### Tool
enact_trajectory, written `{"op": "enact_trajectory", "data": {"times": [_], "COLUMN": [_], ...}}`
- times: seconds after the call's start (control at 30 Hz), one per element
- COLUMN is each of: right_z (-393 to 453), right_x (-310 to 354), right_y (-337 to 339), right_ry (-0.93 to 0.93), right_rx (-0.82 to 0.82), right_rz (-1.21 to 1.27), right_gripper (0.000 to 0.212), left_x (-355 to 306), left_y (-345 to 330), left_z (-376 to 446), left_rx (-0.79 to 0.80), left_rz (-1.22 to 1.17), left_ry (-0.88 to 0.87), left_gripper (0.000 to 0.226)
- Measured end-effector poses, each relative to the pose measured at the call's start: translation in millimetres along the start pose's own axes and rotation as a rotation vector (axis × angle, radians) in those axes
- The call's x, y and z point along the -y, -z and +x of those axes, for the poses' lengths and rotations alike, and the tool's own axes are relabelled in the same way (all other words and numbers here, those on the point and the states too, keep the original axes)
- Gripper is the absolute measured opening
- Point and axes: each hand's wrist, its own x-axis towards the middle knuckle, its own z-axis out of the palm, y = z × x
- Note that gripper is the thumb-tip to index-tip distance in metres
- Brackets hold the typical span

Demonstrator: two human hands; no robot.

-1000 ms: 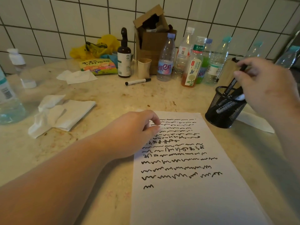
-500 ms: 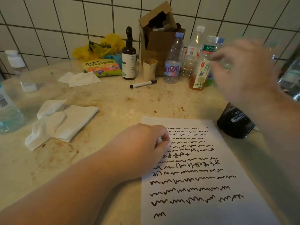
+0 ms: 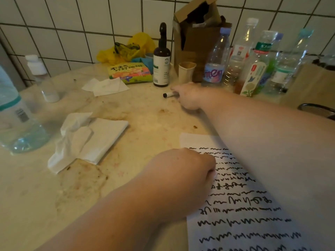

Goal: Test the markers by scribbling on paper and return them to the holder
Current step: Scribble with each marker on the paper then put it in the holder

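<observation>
A white paper (image 3: 244,227) covered in black scribble lines lies at the lower right. My left hand (image 3: 181,174) rests on its left edge with the fingers curled, holding nothing. My right hand (image 3: 188,96) is stretched across the counter, its fingers closed over the right end of a white marker with a black cap (image 3: 167,95) that lies on the counter in front of the brown bottle. Only the rim of the black mesh holder (image 3: 317,109) shows at the right edge, behind my right forearm; its contents are hidden.
A brown dropper bottle (image 3: 161,66), a paper cup (image 3: 186,71), a cardboard box (image 3: 197,38) and several plastic bottles (image 3: 216,62) line the tiled wall. Crumpled tissues (image 3: 87,138) and a big water bottle (image 3: 16,115) sit at the left.
My right hand left the holder, swung left over the bottles and came down on the loose marker. The view shifted left, so the holder is nearly out of frame. My left hand stayed on the paper.
</observation>
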Motion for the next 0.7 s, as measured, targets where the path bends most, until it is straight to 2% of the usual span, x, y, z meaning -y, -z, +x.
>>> {"op": "enact_trajectory", "data": {"times": [0.13,0.23,0.4,0.53,0.7], "right_z": [10,-2,-86,-177,-264], "right_x": [0,-1,-5,-24,-42], "right_y": [-5,0,28,33,27], "right_ry": [-0.088,-0.099,-0.011,-0.084,-0.229], "right_rx": [-0.161,-0.223,-0.267,-0.082,-0.103], "right_rz": [-0.094,0.002,0.495,0.909,1.197], "right_gripper": [0.034,0.026,0.016,0.015,0.023], "left_x": [1,3,0,-3,-6], "left_y": [0,2,5,6,5], "left_z": [-1,-2,-4,-4,-6], "left_rx": [0.001,-0.004,0.005,0.004,-0.004], "left_rz": [0.002,-0.014,-0.025,-0.024,-0.031], "left_ry": [-0.016,-0.016,-0.004,0.015,0.041], "left_gripper": [0.027,0.025,0.021,0.021,0.021]}}
